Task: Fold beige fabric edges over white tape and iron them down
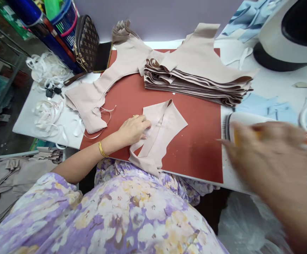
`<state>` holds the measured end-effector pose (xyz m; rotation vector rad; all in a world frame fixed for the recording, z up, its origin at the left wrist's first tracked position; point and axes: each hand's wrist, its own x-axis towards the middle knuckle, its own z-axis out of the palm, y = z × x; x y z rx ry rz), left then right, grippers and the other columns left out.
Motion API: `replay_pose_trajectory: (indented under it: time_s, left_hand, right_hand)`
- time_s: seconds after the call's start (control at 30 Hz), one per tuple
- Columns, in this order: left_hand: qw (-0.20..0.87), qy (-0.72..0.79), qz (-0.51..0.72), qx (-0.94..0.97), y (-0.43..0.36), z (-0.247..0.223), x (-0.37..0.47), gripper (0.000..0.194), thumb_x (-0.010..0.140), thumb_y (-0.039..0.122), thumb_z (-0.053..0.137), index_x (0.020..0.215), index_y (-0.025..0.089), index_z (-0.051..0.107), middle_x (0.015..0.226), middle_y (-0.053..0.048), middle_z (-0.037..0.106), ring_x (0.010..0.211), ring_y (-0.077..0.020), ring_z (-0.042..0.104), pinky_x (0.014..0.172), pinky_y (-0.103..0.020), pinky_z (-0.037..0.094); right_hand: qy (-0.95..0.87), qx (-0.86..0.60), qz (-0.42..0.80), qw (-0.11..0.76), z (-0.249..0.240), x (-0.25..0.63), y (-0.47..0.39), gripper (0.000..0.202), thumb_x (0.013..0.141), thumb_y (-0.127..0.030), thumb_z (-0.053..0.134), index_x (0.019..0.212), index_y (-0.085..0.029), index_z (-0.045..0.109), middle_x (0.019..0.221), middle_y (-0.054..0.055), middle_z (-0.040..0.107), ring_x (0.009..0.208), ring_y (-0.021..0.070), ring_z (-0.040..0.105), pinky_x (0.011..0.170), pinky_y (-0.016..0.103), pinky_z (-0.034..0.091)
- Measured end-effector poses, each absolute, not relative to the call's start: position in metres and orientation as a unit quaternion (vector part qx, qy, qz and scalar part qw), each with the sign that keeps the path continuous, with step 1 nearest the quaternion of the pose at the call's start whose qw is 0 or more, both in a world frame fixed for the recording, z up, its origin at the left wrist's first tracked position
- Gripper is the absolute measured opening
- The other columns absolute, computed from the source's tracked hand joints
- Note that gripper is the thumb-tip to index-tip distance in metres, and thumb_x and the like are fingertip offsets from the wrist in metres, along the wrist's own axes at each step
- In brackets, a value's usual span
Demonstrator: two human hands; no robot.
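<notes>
Fabric piece [160, 135] — tip pointing away

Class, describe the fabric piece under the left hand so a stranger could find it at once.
Find the red mat on the white table. Near its front edge lies one beige fabric piece, pressed by the left hand. Unlike the tall stack behind, it lies single and flat.
</notes>
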<state>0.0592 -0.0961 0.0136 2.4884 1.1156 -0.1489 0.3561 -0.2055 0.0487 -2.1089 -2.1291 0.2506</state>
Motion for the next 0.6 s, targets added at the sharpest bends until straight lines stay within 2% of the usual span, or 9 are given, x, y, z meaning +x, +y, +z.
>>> replay_pose_trajectory:
  time_s: [0.03, 0.1, 0.23, 0.3, 0.43, 0.6]
  left_hand:
    - [0.21, 0.402, -0.054, 0.89, -0.096, 0.012, 0.06, 0.028, 0.081, 0.017, 0.072, 0.108, 0.016, 0.063, 0.112, -0.011, 0.065, 0.101, -0.0258, 0.061, 0.084, -0.037, 0.05]
    - [0.232, 0.402, -0.053, 0.884, -0.096, 0.01, 0.061, 0.022, 0.082, 0.015, 0.07, 0.103, 0.017, 0.063, 0.106, -0.008, 0.067, 0.095, -0.023, 0.063, 0.079, -0.034, 0.049]
    - [0.258, 0.395, -0.041, 0.881, -0.096, 0.009, 0.06, 0.015, 0.084, 0.013, 0.066, 0.099, 0.016, 0.064, 0.099, -0.007, 0.069, 0.088, -0.0202, 0.063, 0.077, -0.032, 0.048]
    - [0.266, 0.391, -0.03, 0.88, -0.097, 0.011, 0.056, 0.013, 0.085, 0.013, 0.064, 0.098, 0.016, 0.066, 0.099, -0.007, 0.069, 0.089, -0.02, 0.063, 0.079, -0.033, 0.049]
    - [0.294, 0.385, 0.02, 0.875, -0.094, 0.022, 0.041, 0.011, 0.086, 0.015, 0.06, 0.092, 0.017, 0.07, 0.093, -0.006, 0.067, 0.089, -0.0184, 0.063, 0.082, -0.032, 0.049]
    - [0.383, 0.42, 0.202, 0.797, -0.083, 0.057, 0.013, 0.012, 0.086, 0.028, 0.06, 0.086, 0.018, 0.066, 0.092, -0.005, 0.065, 0.081, -0.0143, 0.062, 0.074, -0.027, 0.051]
  right_hand:
    - [-0.725, -0.685, 0.068, 0.016, 0.042, 0.332, -0.204, 0.037, 0.098, -0.044, 0.037, 0.107, -0.018, 0.062, 0.115, 0.023, 0.055, 0.108, 0.0357, 0.047, 0.085, 0.05, 0.036]
    - [-0.738, -0.666, 0.105, 0.032, 0.024, 0.291, -0.2, 0.027, 0.096, -0.038, 0.043, 0.095, -0.02, 0.064, 0.111, 0.017, 0.059, 0.106, 0.0306, 0.048, 0.09, 0.049, 0.033]
    - [-0.716, -0.669, 0.172, 0.096, -0.009, 0.246, -0.193, 0.018, 0.092, -0.035, 0.053, 0.1, -0.02, 0.061, 0.116, 0.015, 0.059, 0.111, 0.03, 0.044, 0.09, 0.048, 0.027]
    - [-0.701, -0.68, 0.189, 0.105, -0.013, 0.236, -0.191, 0.016, 0.091, -0.032, 0.053, 0.095, -0.02, 0.061, 0.115, 0.016, 0.059, 0.112, 0.0301, 0.043, 0.087, 0.046, 0.026]
    - [-0.692, -0.671, 0.24, 0.111, 0.0, 0.237, -0.192, 0.017, 0.093, -0.029, 0.048, 0.085, -0.019, 0.059, 0.109, 0.013, 0.061, 0.111, 0.0287, 0.046, 0.087, 0.045, 0.027]
    - [-0.646, -0.645, 0.34, 0.228, 0.037, 0.286, -0.197, 0.018, 0.092, -0.037, 0.052, 0.086, -0.021, 0.057, 0.09, 0.004, 0.066, 0.087, 0.0194, 0.059, 0.086, 0.041, 0.04]
